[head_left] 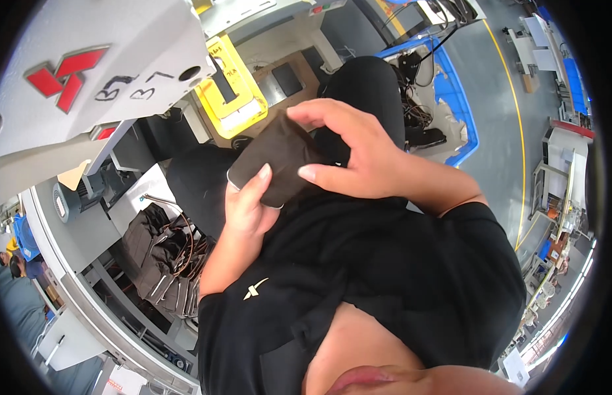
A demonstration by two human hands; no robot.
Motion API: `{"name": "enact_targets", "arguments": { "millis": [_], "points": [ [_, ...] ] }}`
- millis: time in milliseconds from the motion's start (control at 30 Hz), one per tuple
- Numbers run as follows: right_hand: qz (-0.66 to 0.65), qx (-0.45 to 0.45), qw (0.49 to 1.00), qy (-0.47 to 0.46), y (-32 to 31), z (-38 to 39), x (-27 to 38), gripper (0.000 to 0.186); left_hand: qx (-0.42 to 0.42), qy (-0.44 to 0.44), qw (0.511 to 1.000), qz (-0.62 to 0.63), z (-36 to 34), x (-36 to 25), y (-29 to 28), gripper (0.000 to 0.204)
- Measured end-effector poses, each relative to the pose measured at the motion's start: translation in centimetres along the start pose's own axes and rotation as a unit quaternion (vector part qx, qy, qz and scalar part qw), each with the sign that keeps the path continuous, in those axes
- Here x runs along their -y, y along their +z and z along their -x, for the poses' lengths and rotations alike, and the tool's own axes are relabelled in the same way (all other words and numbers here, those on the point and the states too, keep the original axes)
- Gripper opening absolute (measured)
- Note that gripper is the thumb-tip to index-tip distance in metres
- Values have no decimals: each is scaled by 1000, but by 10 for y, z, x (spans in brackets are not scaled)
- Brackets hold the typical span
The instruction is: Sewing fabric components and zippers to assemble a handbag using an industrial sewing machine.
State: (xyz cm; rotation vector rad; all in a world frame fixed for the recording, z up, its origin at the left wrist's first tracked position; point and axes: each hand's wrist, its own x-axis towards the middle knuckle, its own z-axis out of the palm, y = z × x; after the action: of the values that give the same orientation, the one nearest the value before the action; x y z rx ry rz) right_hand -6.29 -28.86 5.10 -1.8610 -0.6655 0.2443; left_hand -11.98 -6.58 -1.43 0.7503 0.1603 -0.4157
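A flat, roughly rectangular dark brown fabric piece (pixel 272 155) is held up in front of my body, above my lap. At its lower left, my left hand (pixel 245 205) grips it with the thumb pressed on the upper face; its other fingers are hidden underneath. My right hand (pixel 362 155) curves round the right side, fingertips at the top corner and thumb on the near part of the face. A thin pale edge shows along the left end of the fabric piece. Whether it is one layer or a pouch, I cannot tell.
A large grey machine head (pixel 95 85) fills the upper left, beside a yellow frame-shaped plate (pixel 253 108). On the left lies a pile of similar dark fabric pieces (pixel 154 263) with cords. At right stands a blue-rimmed bin (pixel 469 128) holding dark pieces and cables.
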Motion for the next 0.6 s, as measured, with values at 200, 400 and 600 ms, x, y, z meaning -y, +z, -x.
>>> {"name": "enact_targets", "arguments": {
  "millis": [200, 400, 600],
  "points": [
    [-2, -42, 987, 153, 17, 15, -12, 48, 51, 12, 990, 130, -2, 0, 5, 64],
    [13, -85, 995, 56, 21, 25, -17, 37, 142, 3, 969, 203, -6, 4, 7, 80],
    [110, -128, 986, -19, 24, 23, -22, 33, 86, 26, 994, 68, -6, 2, 5, 85]
  ]
}}
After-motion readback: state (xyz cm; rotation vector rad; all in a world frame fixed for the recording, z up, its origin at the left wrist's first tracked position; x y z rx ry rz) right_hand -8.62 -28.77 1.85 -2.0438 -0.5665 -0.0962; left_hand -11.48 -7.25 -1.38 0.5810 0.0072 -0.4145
